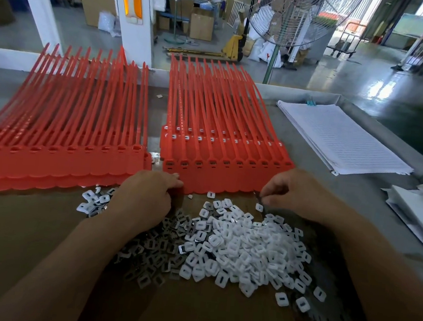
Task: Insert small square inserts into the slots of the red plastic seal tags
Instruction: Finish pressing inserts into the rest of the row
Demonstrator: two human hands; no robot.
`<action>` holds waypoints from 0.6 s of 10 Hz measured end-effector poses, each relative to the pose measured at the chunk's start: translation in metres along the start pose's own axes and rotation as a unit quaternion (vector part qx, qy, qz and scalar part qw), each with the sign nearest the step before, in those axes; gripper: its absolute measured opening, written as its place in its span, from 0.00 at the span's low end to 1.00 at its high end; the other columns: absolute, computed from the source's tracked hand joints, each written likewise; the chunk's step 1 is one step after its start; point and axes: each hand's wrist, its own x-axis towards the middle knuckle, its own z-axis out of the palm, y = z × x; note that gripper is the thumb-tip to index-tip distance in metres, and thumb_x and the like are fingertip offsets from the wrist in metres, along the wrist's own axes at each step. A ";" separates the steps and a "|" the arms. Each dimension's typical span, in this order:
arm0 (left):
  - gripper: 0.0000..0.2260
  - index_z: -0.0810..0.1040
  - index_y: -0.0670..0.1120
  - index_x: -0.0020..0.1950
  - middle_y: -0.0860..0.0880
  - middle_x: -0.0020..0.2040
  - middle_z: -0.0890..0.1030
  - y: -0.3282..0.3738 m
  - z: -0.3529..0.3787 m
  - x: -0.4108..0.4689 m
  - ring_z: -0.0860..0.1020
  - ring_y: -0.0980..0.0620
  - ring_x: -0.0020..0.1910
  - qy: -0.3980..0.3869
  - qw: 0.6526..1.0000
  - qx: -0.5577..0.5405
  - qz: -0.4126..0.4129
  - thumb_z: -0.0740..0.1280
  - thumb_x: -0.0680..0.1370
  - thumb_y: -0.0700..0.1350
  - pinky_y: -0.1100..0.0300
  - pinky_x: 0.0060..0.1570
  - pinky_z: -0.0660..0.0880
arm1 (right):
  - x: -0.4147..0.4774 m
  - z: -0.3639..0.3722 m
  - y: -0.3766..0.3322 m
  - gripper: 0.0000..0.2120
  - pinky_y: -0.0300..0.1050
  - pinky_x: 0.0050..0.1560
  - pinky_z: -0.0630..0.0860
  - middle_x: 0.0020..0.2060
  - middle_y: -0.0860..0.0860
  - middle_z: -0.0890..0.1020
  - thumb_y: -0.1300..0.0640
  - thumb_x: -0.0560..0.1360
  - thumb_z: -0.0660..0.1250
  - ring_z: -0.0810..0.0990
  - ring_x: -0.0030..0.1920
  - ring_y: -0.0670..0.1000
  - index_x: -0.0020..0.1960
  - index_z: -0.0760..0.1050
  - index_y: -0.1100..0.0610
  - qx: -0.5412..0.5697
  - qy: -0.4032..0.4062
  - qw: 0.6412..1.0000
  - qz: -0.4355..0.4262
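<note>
From my remote seat I see the left tags [60,147], beyond my left hand [143,198], as one even orange-red. The right tags [221,156], ahead of my right hand [294,190], are the same red, dotted with rows of small white squares. The square [259,207] at my right fingertips is white with a dark slot, like the white heap [244,242] below that hand. Beside my left wrist the grey pieces [162,238] look silvery. The cardboard [20,233] beneath is plain brown. Out past my right hand, the paper [342,138] is white with fine dark lines.
</note>
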 end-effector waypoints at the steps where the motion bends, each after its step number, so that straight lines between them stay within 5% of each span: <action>1: 0.23 0.72 0.51 0.66 0.57 0.68 0.69 0.000 0.000 0.000 0.65 0.55 0.68 0.001 1.000 -0.001 -0.001 0.57 0.74 0.34 0.61 0.66 0.60 | -0.002 0.004 0.000 0.11 0.37 0.43 0.74 0.29 0.37 0.79 0.56 0.66 0.75 0.77 0.35 0.36 0.31 0.77 0.43 -0.015 0.002 1.000 -0.009; 3: 0.23 0.72 0.51 0.66 0.58 0.68 0.69 -0.001 0.001 -0.001 0.66 0.55 0.67 0.006 1.000 0.003 -0.002 0.57 0.74 0.34 0.60 0.65 0.61 | -0.011 0.011 -0.018 0.10 0.24 0.35 0.70 0.33 0.33 0.80 0.55 0.66 0.75 0.77 0.35 0.32 0.35 0.77 0.41 0.029 -0.058 0.996 -0.057; 5: 0.23 0.72 0.51 0.66 0.57 0.68 0.69 -0.001 0.001 0.000 0.65 0.55 0.68 0.002 1.000 0.005 0.001 0.57 0.73 0.34 0.60 0.66 0.60 | -0.010 0.023 -0.025 0.11 0.20 0.38 0.68 0.39 0.39 0.79 0.54 0.69 0.73 0.74 0.41 0.30 0.50 0.79 0.47 0.029 -0.062 0.995 -0.070; 6: 0.23 0.72 0.50 0.66 0.57 0.68 0.69 -0.001 0.001 0.000 0.65 0.55 0.68 0.003 1.000 0.005 0.004 0.57 0.74 0.34 0.60 0.66 0.60 | -0.010 0.027 -0.028 0.07 0.23 0.34 0.69 0.35 0.41 0.79 0.58 0.69 0.73 0.76 0.36 0.32 0.40 0.79 0.46 0.044 -0.055 0.994 -0.080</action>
